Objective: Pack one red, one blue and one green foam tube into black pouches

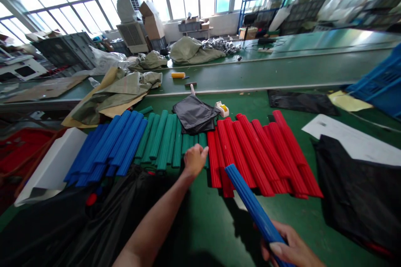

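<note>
Head cam: right hand (286, 240) is wrapped round the lower part of a ribbed blue rod (250, 202), far end poking toward the red rods (242, 148). Probably light, fairly stiff, not too slippery; I'd grab mid-length. Left hand (194, 160)'s curled by the green rods (160, 142), can't tell if it's pinching anything.

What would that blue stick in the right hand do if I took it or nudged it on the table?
The blue stick is probably stiff: it juts from the right hand without visible sag. Its long, rounded shape suggests it might roll if nudged, and its lengthwise ridges would likely give fingers some grip.
</note>
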A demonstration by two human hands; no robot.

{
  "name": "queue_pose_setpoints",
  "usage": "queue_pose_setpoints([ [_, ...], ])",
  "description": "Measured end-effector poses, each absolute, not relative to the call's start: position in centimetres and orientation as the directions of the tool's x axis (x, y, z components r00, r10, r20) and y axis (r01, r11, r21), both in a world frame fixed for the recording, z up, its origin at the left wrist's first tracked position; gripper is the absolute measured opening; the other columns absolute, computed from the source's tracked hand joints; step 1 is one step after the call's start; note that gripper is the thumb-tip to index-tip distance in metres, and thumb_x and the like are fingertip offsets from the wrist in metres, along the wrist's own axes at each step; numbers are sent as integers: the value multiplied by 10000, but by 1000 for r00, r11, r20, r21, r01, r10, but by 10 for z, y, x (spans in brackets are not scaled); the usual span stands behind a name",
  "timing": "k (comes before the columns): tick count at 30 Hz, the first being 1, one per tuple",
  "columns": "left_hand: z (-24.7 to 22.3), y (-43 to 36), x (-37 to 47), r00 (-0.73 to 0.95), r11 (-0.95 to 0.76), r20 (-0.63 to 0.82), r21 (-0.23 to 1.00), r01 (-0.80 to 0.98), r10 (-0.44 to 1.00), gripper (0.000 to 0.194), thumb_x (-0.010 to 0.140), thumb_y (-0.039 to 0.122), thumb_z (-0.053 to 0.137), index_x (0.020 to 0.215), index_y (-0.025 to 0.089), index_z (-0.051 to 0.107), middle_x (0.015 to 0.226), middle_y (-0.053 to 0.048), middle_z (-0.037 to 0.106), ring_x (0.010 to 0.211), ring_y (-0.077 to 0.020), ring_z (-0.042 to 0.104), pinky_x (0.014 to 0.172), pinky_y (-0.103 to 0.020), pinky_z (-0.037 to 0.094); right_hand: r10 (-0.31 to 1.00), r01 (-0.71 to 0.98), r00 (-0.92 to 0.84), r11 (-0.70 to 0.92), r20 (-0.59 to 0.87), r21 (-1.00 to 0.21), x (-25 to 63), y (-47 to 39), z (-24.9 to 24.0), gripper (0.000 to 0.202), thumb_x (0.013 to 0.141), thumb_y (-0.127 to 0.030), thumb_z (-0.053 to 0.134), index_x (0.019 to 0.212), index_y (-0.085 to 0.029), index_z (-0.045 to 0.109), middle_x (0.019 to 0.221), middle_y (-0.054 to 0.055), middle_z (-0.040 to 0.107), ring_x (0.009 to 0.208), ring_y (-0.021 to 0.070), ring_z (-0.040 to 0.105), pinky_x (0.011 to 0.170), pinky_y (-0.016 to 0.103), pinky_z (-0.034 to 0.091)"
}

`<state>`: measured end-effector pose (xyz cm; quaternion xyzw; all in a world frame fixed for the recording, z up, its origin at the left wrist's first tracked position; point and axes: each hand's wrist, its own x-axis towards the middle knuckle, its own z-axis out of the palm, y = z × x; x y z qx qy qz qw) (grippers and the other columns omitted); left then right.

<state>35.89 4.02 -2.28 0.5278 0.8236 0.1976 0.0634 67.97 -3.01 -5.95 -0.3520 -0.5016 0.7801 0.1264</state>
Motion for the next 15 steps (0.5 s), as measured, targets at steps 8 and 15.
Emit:
queue_pose_setpoints([
  [8,-90,-18,443,-626,557,-188,686,468,757,478,841,461,528,1129,81,544,976,-179,692,921,-251,655,749,-292,445,656,-81,-697,-473,-289,-878,636,-11,-40,451,813,-470,593,1121,-152,510,765,49,639,524,109,508,424,220,448],
  [15,-51,-18,380,-723,587,327,428,687,608,400,886,460,444,1138,178,575,1088,-125,597,1037,-272,535,849,-387,394,671,-208,-682,-558,-289,-804,606,2,-26,348,830,-426,604,1032,-143,601,754,50,642,551,113,512,425,213,455],
])
